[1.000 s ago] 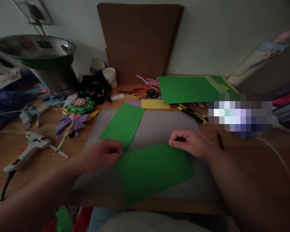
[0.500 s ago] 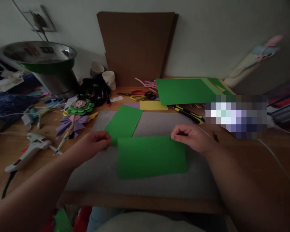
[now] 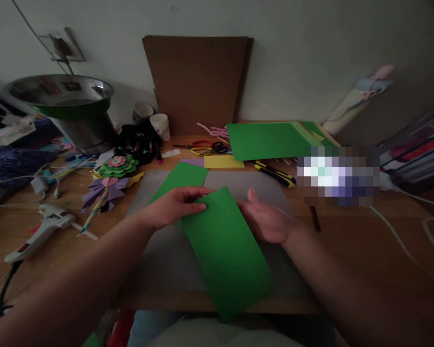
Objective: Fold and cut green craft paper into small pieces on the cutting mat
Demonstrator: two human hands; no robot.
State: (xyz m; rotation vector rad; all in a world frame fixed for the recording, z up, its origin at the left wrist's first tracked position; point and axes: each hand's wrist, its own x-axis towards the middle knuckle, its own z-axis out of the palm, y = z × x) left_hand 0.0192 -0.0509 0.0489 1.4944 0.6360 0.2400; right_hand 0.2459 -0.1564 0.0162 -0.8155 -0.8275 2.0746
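Centre of the frame, slanting from upper left to lower right: one green sheet [image 3: 226, 250], rectangular, its lower end blurred and in front of the near edge of the tabletop [image 3: 350, 255]. Left hand [image 3: 171, 207]: thumb and fingers clamped on the sheet's upper-left edge, thumb on the face toward the viewer. Right hand [image 3: 271, 221]: just right of the sheet, thumb raised and apart from the fingers; fingertips close to the sheet's right edge, contact cannot be told. Beneath both hands: grey mat [image 3: 159, 274]. Upper left of mat: second green sheet [image 3: 181, 179], flat, partly hidden by the left hand. Along the mat's far edge: purple piece [image 3: 192, 162] and yellow piece [image 3: 224, 161], side by side. Right of these: yellow-and-black cutter [image 3: 275, 174], lying aslant. Above it: large green sheet [image 3: 267, 140], on top of other sheets. Left of frame: white glue gun [image 3: 39, 231]; layered paper flower [image 3: 117, 166]. Upper left: metal basin [image 3: 29, 91]. Upper centre: brown boards [image 3: 197, 82], upright at the wall.
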